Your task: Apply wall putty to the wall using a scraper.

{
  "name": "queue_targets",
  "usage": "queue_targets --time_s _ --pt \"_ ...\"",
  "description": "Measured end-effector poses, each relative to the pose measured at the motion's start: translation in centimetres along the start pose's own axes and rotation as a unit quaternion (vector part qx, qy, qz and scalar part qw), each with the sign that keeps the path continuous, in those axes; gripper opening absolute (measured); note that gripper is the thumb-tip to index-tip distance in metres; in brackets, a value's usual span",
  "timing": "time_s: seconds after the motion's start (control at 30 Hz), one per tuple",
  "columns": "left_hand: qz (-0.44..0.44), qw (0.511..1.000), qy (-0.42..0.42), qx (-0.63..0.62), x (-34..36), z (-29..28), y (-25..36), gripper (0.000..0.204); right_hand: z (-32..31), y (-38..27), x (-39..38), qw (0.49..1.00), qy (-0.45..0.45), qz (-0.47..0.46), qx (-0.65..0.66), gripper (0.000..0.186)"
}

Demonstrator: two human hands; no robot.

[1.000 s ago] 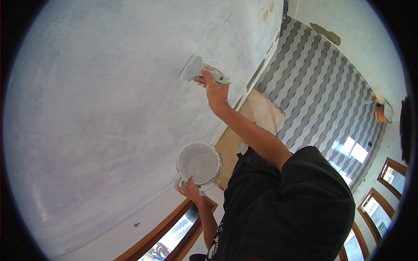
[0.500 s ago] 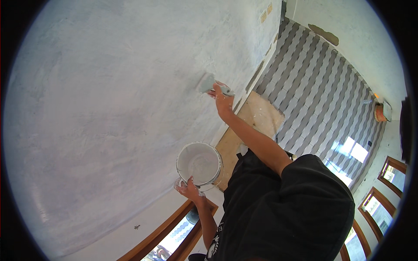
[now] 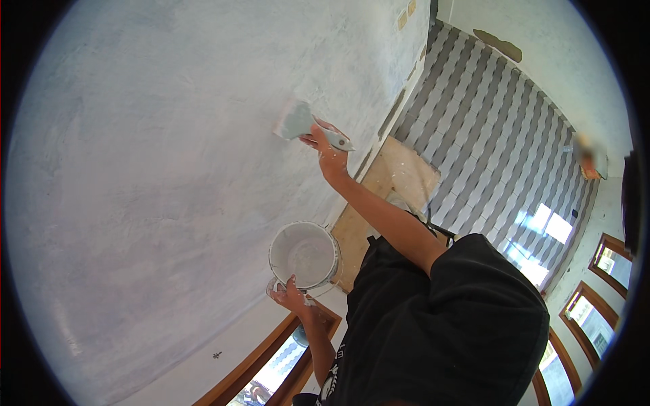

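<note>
Held in my right hand (image 3: 331, 150) is a wide, pale grey paintbrush (image 3: 296, 120), its bristle end against the white wall (image 3: 169, 149). The fingers wrap round the handle, whose rounded end with a hole sticks out behind the hand. My left hand (image 3: 290, 295) grips the near rim of a white bucket (image 3: 276, 254), thumb over the inside edge and fingers outside. The bucket is tilted so that its inside shows, with whitish paint at the bottom. White smears cover the left fingers and wrist.
A stained board or sheet (image 3: 405, 172) lies along the foot of the wall. Beyond it stretches a grey and white patterned tile floor (image 3: 474, 122). Wood-framed windows (image 3: 583, 318) line the right side, and another wooden frame (image 3: 267, 355) is below the bucket. An orange object (image 3: 590, 166) stands by the far wall.
My right hand has moved the brush leftward and slightly up across the wall. The bucket and my left hand stay almost where they were.
</note>
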State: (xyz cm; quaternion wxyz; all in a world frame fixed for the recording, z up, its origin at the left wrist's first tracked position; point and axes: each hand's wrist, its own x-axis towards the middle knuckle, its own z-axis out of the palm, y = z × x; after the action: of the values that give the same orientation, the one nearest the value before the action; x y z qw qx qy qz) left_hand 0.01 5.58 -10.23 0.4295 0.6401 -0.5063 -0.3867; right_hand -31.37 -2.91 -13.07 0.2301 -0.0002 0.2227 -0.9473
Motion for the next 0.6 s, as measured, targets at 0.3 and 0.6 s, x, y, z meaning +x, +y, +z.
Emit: queue_targets --time_s 0.3,0.6 --pt "0.005 0.999 -0.011 -0.044 -0.6 0.3 0.8 0.05 -10.7 4.0 3.2 0.98 0.145 0.043 -0.128 0.028" --pt "-0.009 0.998 -0.011 -0.059 -0.9 -0.1 0.9 0.046 4.1 -3.6 2.5 0.999 0.045 -0.004 -0.027 0.031"
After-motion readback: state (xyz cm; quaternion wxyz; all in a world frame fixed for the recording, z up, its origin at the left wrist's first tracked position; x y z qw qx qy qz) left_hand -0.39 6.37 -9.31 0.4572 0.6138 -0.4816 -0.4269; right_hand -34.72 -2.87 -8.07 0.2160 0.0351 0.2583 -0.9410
